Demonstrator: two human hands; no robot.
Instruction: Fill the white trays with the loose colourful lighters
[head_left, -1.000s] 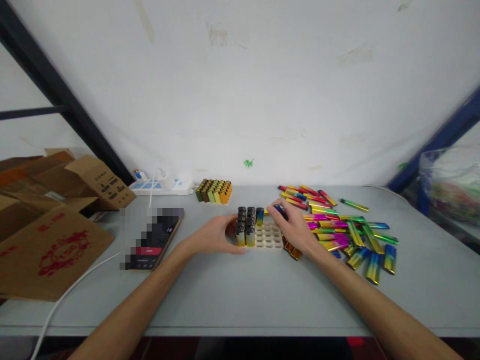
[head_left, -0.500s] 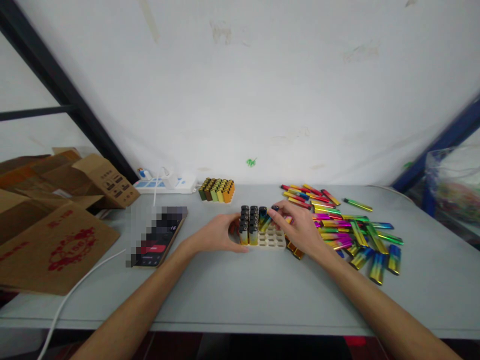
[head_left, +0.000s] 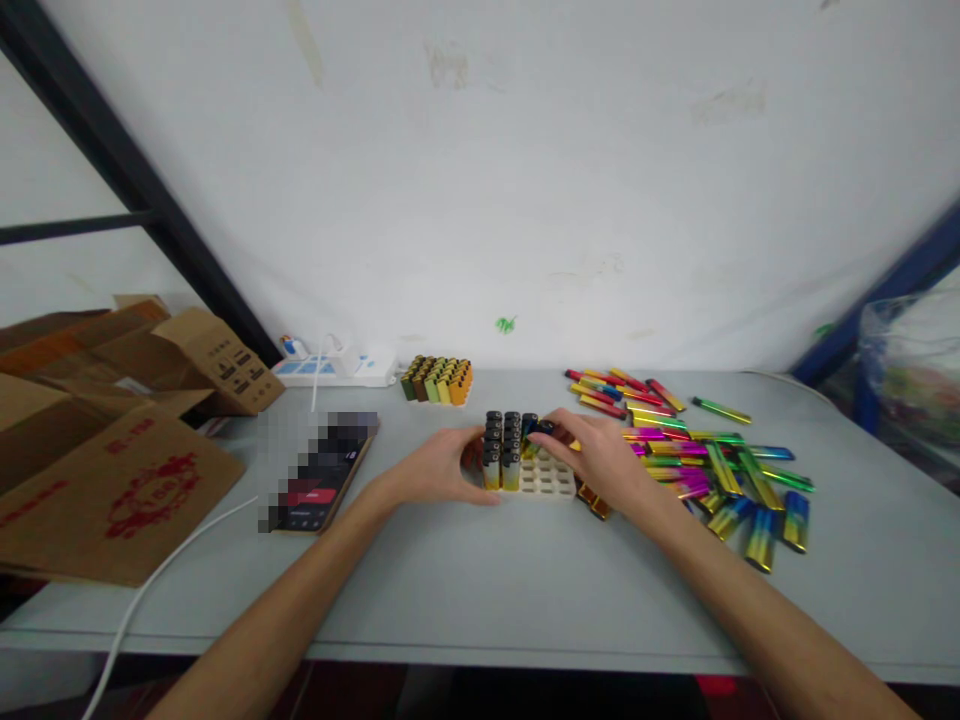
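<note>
My left hand (head_left: 435,467) cups the left end of a cream moulded tray (head_left: 551,486), its fingers against the standing lighters. Several black-capped lighters (head_left: 501,450) with gold-to-blue bodies stand upright in the tray's left rows, and the holes at the front right show bare. My right hand (head_left: 600,460) is over the tray's right side, its fingertips pinching a dark-capped lighter (head_left: 540,428) that tilts above the back row. Next to that hand lies a heap of loose iridescent lighters (head_left: 697,470), and gold lighters (head_left: 592,503) lie by the tray's right corner.
A filled tray of lighters (head_left: 436,380) stands at the back, beside a white power strip (head_left: 334,371). A phone (head_left: 319,475) with a blurred screen lies left, near cardboard boxes (head_left: 112,490) and a white cable (head_left: 180,560). A plastic bag (head_left: 911,350) sits beyond the right edge.
My right hand has dropped lower over the tray, and the lighter in its fingers now tilts across the back row. My left hand stays at the tray. The whole view has drifted slightly right.
</note>
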